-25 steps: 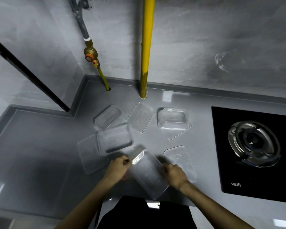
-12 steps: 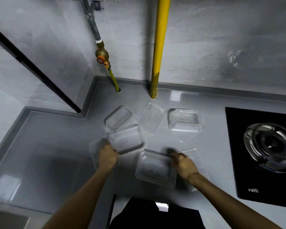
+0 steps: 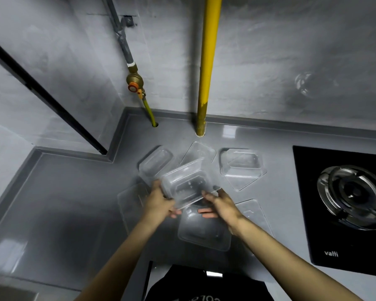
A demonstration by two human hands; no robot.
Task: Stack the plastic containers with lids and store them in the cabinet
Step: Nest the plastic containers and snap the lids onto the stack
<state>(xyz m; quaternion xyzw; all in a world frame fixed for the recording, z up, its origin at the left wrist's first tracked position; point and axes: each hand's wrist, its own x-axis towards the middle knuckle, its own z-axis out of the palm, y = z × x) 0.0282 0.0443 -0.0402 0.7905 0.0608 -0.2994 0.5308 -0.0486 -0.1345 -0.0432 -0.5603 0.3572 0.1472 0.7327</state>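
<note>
I hold a clear plastic container [image 3: 188,184] tilted above the grey counter, my left hand [image 3: 160,203] on its left end and my right hand [image 3: 220,203] on its right end. Just below it another clear container [image 3: 204,231] rests on the counter near the front edge. A third container [image 3: 155,162] sits behind on the left, and one more [image 3: 242,162] stands on a lid at the back right. Flat clear lids lie around: one [image 3: 199,152] at the back, one [image 3: 130,198] on the left, one [image 3: 253,212] on the right.
A black gas hob [image 3: 343,205] with a burner fills the right side. A yellow pipe [image 3: 206,68] and a grey pipe with a brass valve [image 3: 135,81] rise from the back of the counter [image 3: 63,203]. Grey walls close the corner.
My left hand has lifted the middle container off the counter and my right hand has left the front container and joined it. The held container now hangs tilted over the front one.
</note>
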